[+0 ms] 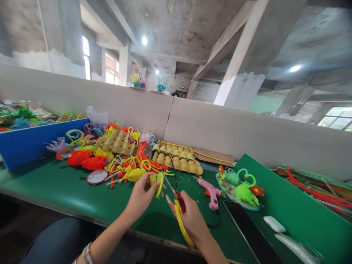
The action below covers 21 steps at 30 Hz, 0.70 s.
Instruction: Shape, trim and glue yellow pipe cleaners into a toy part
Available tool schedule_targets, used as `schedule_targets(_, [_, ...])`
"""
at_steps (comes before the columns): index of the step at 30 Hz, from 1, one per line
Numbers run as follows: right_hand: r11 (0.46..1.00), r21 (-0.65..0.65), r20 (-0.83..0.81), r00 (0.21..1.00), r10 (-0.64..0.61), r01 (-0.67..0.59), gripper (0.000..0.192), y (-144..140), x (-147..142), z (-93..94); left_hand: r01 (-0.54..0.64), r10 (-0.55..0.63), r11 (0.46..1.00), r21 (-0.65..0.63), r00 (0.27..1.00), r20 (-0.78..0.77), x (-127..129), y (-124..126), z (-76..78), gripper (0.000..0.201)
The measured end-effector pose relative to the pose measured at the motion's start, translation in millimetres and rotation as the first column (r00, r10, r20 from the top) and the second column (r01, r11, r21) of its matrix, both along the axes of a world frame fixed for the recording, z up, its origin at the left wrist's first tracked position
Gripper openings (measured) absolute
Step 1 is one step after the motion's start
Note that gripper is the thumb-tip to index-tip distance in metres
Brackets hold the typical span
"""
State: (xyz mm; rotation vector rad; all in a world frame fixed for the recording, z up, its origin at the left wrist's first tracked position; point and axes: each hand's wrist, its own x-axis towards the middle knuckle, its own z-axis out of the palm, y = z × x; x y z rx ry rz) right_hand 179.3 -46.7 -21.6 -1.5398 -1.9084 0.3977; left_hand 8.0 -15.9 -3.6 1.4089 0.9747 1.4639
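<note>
From afar I am watching two bare hands working above a green bench [66,198]. The fingers of the left hand [141,198] are pinching a yellow fuzzy loop [159,186] closely between thumb and fingertips; the loop is standing on edge above the bench, its long axis running nearly up and down the view and leaning slightly right at the top. The fingers of the right hand [191,216] are curling round the handles of a pair of yellow and red scissors [178,211], whose blades are pointing forward and to the left. The deciding relation is lying along the loop's right side: the blades are running just beside it, their tip ending near its upper end, and I cannot tell whether metal is touching it or how far the blades are parting. The left hand, holding the loop, is sitting nearer to it; the right hand is hanging below and to the right, with only the blades extending toward it. A pink glue gun [210,192] is lying to the right, and yellow egg trays [184,165] are resting beyond both hands.
</note>
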Motion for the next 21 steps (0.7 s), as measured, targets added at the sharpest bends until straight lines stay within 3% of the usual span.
schedule_targets(21, [0.998, -0.001, -0.044, 0.997, 0.069, -0.069, 0.032, 2.0, -2.4, 0.9, -0.043, 0.043, 0.999, -0.015, 0.999, -0.005, 0.6, 0.0, 2.5, 0.025])
